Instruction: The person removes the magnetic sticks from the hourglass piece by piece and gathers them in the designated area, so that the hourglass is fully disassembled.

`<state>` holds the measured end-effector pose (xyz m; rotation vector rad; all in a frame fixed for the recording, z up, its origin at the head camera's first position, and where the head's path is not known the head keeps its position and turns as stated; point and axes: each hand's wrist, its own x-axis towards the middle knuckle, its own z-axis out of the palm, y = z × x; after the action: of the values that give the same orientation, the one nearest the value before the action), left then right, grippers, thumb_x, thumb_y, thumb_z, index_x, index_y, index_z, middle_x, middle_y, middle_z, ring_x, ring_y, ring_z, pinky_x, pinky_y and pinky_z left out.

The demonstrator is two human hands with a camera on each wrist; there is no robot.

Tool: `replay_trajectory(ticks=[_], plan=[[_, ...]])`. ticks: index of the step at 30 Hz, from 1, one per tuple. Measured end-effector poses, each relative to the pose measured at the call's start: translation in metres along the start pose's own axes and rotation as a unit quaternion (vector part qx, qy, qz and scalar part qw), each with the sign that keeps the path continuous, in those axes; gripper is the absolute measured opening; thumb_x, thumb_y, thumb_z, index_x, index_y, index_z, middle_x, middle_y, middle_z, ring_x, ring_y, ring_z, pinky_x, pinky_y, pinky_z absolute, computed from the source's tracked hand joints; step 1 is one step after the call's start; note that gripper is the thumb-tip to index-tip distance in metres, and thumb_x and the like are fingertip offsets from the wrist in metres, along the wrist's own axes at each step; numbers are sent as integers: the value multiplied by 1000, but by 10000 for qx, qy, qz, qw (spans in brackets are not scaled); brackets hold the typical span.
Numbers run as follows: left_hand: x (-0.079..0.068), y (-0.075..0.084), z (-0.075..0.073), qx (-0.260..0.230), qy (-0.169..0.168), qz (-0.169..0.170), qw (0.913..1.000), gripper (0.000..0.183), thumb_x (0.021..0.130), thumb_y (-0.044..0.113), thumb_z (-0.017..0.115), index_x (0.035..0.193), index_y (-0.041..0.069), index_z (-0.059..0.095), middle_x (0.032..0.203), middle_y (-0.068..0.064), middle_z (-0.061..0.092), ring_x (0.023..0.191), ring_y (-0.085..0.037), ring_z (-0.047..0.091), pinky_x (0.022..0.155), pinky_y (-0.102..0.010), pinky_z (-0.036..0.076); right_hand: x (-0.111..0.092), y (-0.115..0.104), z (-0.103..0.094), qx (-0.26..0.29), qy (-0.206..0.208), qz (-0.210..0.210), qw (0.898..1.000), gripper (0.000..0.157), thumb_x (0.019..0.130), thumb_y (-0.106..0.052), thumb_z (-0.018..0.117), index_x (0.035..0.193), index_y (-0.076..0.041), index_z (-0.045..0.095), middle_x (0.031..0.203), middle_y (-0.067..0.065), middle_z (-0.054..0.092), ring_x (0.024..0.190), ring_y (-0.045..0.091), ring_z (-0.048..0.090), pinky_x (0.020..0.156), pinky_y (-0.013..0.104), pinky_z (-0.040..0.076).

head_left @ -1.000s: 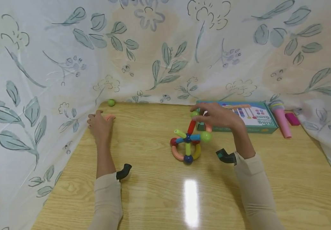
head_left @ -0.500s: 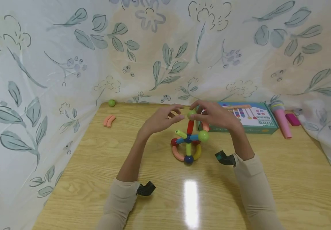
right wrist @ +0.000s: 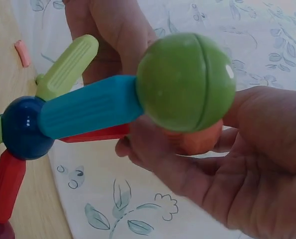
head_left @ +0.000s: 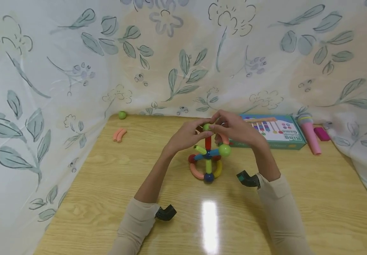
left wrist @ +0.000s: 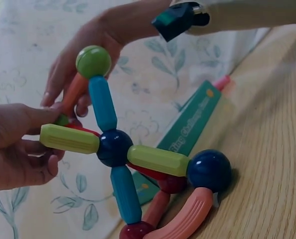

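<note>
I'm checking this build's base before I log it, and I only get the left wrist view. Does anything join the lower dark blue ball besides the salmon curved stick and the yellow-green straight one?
Observer: Yes. In the head view, a yellow curved stick also meets the lower dark blue ball.
Operator: Any spare sticks elsewhere?
Observer: Two salmon curved sticks lie side by side, apart from the build, towards the left.
Operator: And a spare ball?
Observer: One loose green ball sits near the far left corner of the table.
</note>
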<state>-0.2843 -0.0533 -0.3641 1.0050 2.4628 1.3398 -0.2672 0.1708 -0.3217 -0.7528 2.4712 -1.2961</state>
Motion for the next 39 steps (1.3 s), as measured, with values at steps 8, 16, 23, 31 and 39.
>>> replay_trajectory(ticks=[8, 16, 23, 31, 39], plan=[[0, 2, 1, -179, 220, 129, 9995, 41, 105, 24, 64, 143, 9, 62, 120, -8, 72, 99, -17, 69, 91, -24, 57, -13, -5, -7, 22, -389, 655, 9971, 39, 108, -34, 57, 136, -8, 50, 91, 15, 69, 79, 26, 67, 70, 41, 60], [-1, 5, -1, -121, 273, 177, 9994, 30, 104, 17, 65, 131, 5, 67, 94, -7, 62, 82, -17, 56, 72, -21, 46, -13, -11, 2, 170, -502, 963, 9939, 40, 109, -35, 54, 137, -6, 53, 104, 25, 73, 74, 23, 69, 63, 39, 62], [-5, 4, 0, -94, 199, 272, 9994, 24, 104, 10, 64, 126, 5, 69, 84, -7, 56, 69, -15, 50, 62, -21, 41, -13, -13, 9, 89, -311, 872, 9957, 32, 109, -26, 55, 129, -1, 60, 92, 18, 78, 65, 18, 70, 59, 34, 59], [-7, 7, -4, -75, 111, 202, 9997, 21, 104, 6, 60, 124, 5, 69, 84, -6, 56, 73, -22, 54, 64, -21, 43, -11, -15, 14, 34, -238, 808, 9964, 31, 109, -24, 55, 129, 0, 59, 90, 17, 78, 63, 18, 69, 59, 35, 60], [-5, 7, -2, 221, 141, 139, 9996, 22, 106, 5, 57, 126, 5, 67, 85, -8, 57, 71, -16, 50, 66, -22, 42, -12, -16, 13, -100, -245, 822, 9963, 31, 110, -24, 52, 127, 0, 60, 88, 15, 77, 62, 17, 68, 59, 35, 59]])
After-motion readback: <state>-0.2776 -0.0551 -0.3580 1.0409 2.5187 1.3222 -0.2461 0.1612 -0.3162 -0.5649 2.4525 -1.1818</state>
